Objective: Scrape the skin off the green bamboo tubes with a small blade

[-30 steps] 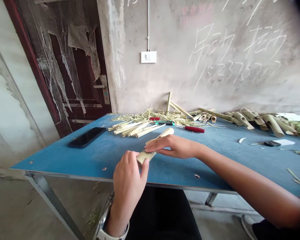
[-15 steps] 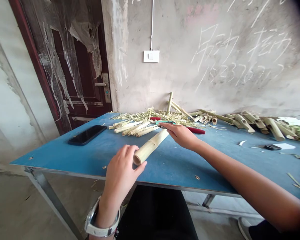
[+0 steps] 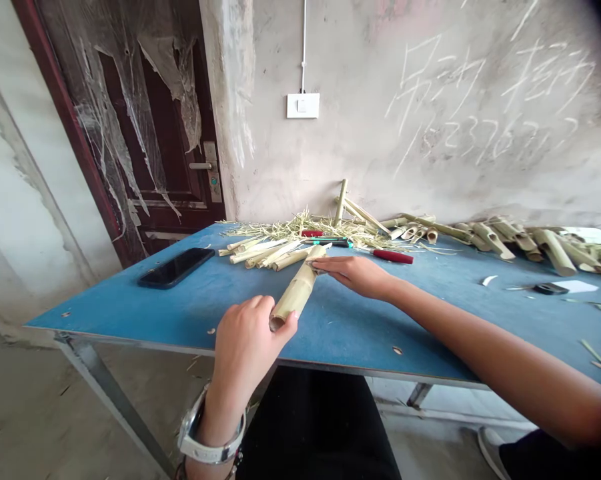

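While the left hand (image 3: pixel 245 350) grasps a bamboo tube (image 3: pixel 295 291) near the desk edge (image 3: pixel 145 341), the open right hand (image 3: pixel 355 277) steadies its far end.

- back wall (image 3: pixel 350 160): grey rendered plaster, stained, chalk scrawl + digits (image 3: pixel 485 110) on it
- white wall switch (image 3: pixel 303 105), thin conduit (image 3: pixel 303 47) running up from it
- door (image 3: pixel 165 133): dark red, panelled, metal handle (image 3: pixel 201 166), torn clear plastic sheet (image 3: pixel 125 120) hanging over it
- left wall (image 3: pixel 25 200): pale, patchy, flaking edge
- floor (image 3: pixel 45 413): bare concrete, straw bits
- work table (image 3: pixel 130 313): blue top, metal legs (image 3: pixel 105 393)
- light: soft, even
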The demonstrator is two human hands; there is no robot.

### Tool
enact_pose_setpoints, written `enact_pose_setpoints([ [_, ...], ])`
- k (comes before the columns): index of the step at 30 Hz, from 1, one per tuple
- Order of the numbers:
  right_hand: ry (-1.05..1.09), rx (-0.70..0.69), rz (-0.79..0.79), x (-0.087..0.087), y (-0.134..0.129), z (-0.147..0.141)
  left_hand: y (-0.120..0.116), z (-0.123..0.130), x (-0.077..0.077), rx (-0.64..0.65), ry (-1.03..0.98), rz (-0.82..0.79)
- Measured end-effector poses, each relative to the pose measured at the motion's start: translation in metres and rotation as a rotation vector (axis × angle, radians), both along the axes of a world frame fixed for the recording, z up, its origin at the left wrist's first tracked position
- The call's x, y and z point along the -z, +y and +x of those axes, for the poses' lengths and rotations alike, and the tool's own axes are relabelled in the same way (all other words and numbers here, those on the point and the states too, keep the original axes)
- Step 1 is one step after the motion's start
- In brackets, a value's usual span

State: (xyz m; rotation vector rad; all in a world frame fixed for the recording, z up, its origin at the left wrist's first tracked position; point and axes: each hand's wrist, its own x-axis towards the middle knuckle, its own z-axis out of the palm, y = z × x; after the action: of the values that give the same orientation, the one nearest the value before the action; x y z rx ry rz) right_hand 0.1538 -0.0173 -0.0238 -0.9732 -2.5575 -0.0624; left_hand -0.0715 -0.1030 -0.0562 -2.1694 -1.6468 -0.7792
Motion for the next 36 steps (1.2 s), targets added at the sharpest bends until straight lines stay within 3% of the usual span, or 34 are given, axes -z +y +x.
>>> enact_pose_setpoints([
  [4,0.013,-0.361,-0.134,-0.008,-0.016,-0.012,0.002,-0.004,0.000,0.008,-0.045,-0.044],
  [6,0.003,-0.435,-0.160,-0.011,-0.019,-0.016,0.003,-0.005,0.000,0.022,-0.049,-0.039],
  [12,-0.053,-0.093,-0.028,-0.002,0.003,0.004,0.004,-0.005,-0.002,0.038,-0.071,-0.081],
  [17,-0.072,-0.317,0.052,0.001,-0.015,-0.021,0.004,-0.006,0.000,0.070,-0.129,-0.101],
  [19,-0.101,-0.287,0.093,0.000,-0.017,-0.025,0.005,-0.006,0.002,0.086,-0.135,-0.094],
  [24,-0.122,0.236,0.150,-0.002,0.011,0.012,0.006,-0.008,0.006,0.120,-0.155,-0.131],
  [27,0.044,0.372,0.174,-0.007,0.021,0.031,0.005,-0.008,0.007,0.146,-0.173,-0.135],
  [32,0.345,0.251,0.266,-0.012,0.009,0.016,0.005,-0.007,0.008,0.141,-0.202,-0.137],
  [36,0.231,-0.054,0.117,-0.005,-0.002,-0.003,0.005,-0.007,0.008,0.144,-0.216,-0.140],
])
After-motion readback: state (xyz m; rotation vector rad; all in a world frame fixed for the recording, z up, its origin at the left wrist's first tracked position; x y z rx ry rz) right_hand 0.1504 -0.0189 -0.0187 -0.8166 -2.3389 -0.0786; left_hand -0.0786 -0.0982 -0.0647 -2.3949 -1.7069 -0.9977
